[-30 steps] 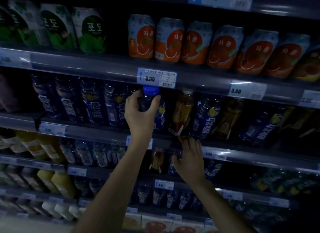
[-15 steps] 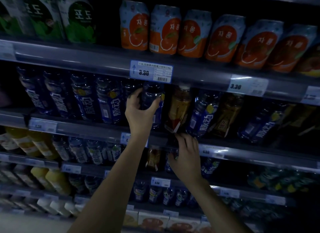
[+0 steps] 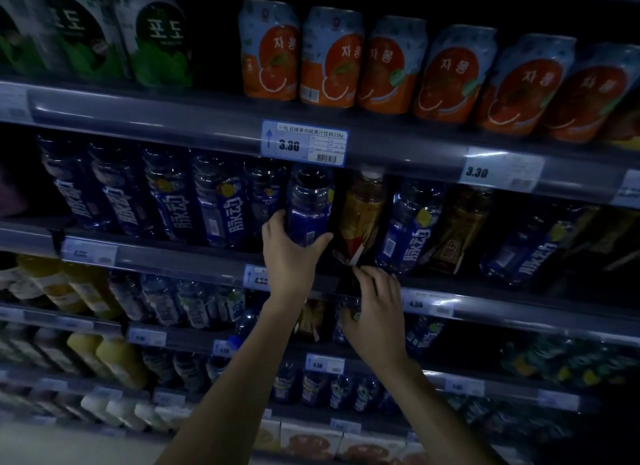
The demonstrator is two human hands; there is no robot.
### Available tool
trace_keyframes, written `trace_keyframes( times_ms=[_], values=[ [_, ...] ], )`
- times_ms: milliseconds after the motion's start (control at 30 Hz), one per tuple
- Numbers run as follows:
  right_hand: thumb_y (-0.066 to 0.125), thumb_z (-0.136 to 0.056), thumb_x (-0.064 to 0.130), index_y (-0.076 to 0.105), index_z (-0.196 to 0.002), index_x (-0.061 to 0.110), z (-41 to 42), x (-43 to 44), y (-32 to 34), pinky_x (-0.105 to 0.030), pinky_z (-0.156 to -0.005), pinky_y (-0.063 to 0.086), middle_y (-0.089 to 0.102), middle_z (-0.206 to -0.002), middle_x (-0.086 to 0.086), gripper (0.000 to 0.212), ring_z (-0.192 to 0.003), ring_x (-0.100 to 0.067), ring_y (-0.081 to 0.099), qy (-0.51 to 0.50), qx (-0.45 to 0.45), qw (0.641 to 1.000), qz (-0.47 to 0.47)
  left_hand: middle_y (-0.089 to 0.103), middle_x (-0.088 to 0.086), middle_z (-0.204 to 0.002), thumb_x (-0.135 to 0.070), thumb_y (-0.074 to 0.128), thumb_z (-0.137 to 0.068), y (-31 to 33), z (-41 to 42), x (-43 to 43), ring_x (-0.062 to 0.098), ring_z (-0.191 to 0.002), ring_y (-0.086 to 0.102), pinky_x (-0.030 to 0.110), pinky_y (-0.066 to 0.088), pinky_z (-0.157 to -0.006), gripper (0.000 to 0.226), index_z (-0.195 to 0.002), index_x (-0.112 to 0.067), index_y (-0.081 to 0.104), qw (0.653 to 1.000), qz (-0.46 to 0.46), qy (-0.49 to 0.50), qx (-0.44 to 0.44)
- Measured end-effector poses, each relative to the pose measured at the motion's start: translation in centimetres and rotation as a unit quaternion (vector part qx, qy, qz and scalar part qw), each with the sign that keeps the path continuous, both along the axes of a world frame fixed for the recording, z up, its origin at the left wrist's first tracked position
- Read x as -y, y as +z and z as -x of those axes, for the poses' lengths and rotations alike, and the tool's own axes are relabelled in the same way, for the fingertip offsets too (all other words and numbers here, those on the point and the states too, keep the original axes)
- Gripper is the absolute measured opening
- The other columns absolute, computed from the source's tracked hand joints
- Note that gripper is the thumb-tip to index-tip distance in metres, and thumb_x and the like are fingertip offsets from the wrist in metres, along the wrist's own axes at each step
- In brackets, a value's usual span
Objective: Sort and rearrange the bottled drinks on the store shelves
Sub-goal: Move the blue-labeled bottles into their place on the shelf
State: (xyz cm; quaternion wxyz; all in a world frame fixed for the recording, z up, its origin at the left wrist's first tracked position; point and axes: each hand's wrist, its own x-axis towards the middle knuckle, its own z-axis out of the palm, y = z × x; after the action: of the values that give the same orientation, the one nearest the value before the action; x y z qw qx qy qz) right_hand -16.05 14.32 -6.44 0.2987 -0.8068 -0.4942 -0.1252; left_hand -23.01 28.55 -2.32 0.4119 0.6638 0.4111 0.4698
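Note:
My left hand [image 3: 289, 253] grips the lower part of a blue bottle [image 3: 309, 205] that stands upright on the second shelf, in line with a row of the same blue bottles [image 3: 221, 205] to its left. Right beside it stands an amber tea bottle [image 3: 363, 215] with a white cap and a loose tag near its base. My right hand [image 3: 375, 309] rests on the shelf's front rail [image 3: 485, 309] just below that amber bottle, fingers curled at the rail; whether it holds anything is unclear. More blue bottles [image 3: 412, 229] and amber bottles [image 3: 457, 236] alternate to the right.
Orange cans [image 3: 332, 56] and green cans [image 3: 162, 39] fill the top shelf. A price tag reading 3.30 [image 3: 304, 142] hangs just above the held bottle. Lower shelves carry yellow juice bottles [image 3: 117, 360], small blue bottles [image 3: 194, 302] and cartons [image 3: 311, 440]. The lighting is dim.
My left hand has pushed the blue bottle back under the upper shelf edge and slid down to its lower part. My right hand has stayed at the shelf rail.

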Motion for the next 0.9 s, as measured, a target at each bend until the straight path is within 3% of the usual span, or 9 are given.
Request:
trace_keyframes(
  times_ms=[100, 167, 300, 367, 433, 500, 633, 800, 900],
  values=[
    [0.073, -0.075, 0.018, 0.05, -0.131, 0.005, 0.0, 0.0, 0.0, -0.052, -0.104, 0.036, 0.051, -0.125, -0.01, 0.061, -0.122, -0.025, 0.04, 0.002, 0.0, 1.0, -0.005, 0.05, -0.003, -0.121, -0.043, 0.083, -0.066, 0.2, 0.0, -0.6, 0.012, -0.107, 0.052, 0.028, 0.049, -0.091, 0.081, -0.132, -0.016, 0.044, 1.0, -0.012, 0.012, -0.019],
    [0.073, -0.075, 0.017, 0.051, -0.13, 0.005, 0.0, -0.1, -0.1, -0.053, -0.103, 0.036, 0.051, -0.125, -0.01, 0.061, -0.122, -0.024, 0.039, 0.002, -0.001, 1.0, -0.006, 0.053, -0.003, -0.121, -0.041, 0.083, -0.067, 0.2, 0.2, -0.9, 0.011, -0.106, 0.054, 0.031, 0.051, -0.091, 0.079, -0.131, -0.015, 0.047, 1.0, -0.014, 0.004, -0.028],
    [0.073, -0.074, 0.018, 0.05, -0.13, 0.006, 0.0, -0.1, -0.2, -0.053, -0.104, 0.036, 0.051, -0.125, -0.01, 0.061, -0.122, -0.026, 0.041, -0.004, 0.003, 1.0, 0.003, 0.053, -0.015, -0.11, -0.035, 0.081, -0.071, 0.4, 1.1, -1.0, -0.021, -0.084, 0.05, -0.005, 0.038, -0.068, 0.082, -0.139, -0.014, 0.041, 0.999, -0.005, -0.033, -0.032],
    [0.072, -0.075, 0.018, 0.05, -0.129, 0.006, 0.0, -0.1, -0.2, -0.053, -0.104, 0.036, 0.05, -0.125, -0.01, 0.06, -0.121, -0.026, 0.041, -0.006, 0.003, 1.0, 0.005, 0.056, -0.007, -0.127, -0.035, 0.078, -0.073, 0.4, 1.5, -1.1, -0.012, -0.101, 0.053, 0.004, 0.041, -0.081, 0.086, -0.144, -0.015, 0.034, 0.998, 0.009, -0.053, -0.042],
    [0.072, -0.075, 0.018, 0.05, -0.13, 0.005, 0.1, 0.0, -0.1, -0.053, -0.103, 0.036, 0.05, -0.125, -0.01, 0.06, -0.121, -0.027, 0.041, -0.007, 0.004, 1.0, 0.006, 0.05, 0.003, -0.139, -0.037, 0.078, -0.074, 0.4, 1.5, -1.0, 0.013, -0.122, 0.051, 0.026, 0.046, -0.096, 0.087, -0.145, -0.015, 0.032, 0.997, 0.003, -0.058, -0.056],
    [0.073, -0.074, 0.017, 0.051, -0.13, 0.005, 0.1, 0.0, 0.0, -0.053, -0.103, 0.036, 0.051, -0.125, -0.011, 0.061, -0.121, -0.027, 0.042, -0.006, 0.002, 1.0, 0.004, 0.045, 0.006, -0.138, -0.04, 0.079, -0.072, 0.4, 1.3, -0.8, 0.02, -0.123, 0.048, 0.036, 0.046, -0.1, 0.088, -0.143, -0.014, 0.034, 0.997, -0.015, -0.035, -0.073],
    [0.073, -0.074, 0.016, 0.052, -0.128, 0.003, 0.3, 0.1, 0.1, -0.053, -0.103, 0.037, 0.052, -0.124, -0.012, 0.06, -0.12, -0.027, 0.041, -0.006, -0.004, 1.0, 0.001, 0.048, 0.007, -0.134, -0.033, 0.078, -0.076, 0.5, 1.3, -1.0, 0.022, -0.121, 0.05, 0.036, 0.045, -0.1, 0.08, -0.142, -0.011, 0.039, 0.994, -0.025, -0.035, -0.097],
    [0.07, -0.076, 0.017, 0.051, -0.129, 0.004, 0.3, 0.0, 0.1, -0.052, -0.104, 0.035, 0.051, -0.125, -0.011, 0.058, -0.121, -0.026, 0.039, -0.01, -0.006, 1.0, 0.008, 0.066, -0.003, -0.116, -0.032, 0.072, -0.082, 0.5, 2.4, -1.9, 0.012, -0.107, 0.061, 0.027, 0.051, -0.09, 0.059, -0.133, -0.013, 0.05, 0.988, 0.003, -0.122, -0.093],
    [0.069, -0.077, 0.017, 0.051, -0.129, 0.004, 0.3, 0.0, 0.1, -0.051, -0.104, 0.035, 0.051, -0.125, -0.011, 0.057, -0.121, -0.028, 0.041, -0.014, -0.009, 1.0, 0.011, 0.067, -0.005, -0.115, -0.031, 0.07, -0.085, 0.7, 3.0, -2.1, 0.008, -0.106, 0.061, 0.031, 0.051, -0.093, 0.051, -0.131, -0.014, 0.053, 0.982, 0.005, -0.167, -0.082]
  ],
)
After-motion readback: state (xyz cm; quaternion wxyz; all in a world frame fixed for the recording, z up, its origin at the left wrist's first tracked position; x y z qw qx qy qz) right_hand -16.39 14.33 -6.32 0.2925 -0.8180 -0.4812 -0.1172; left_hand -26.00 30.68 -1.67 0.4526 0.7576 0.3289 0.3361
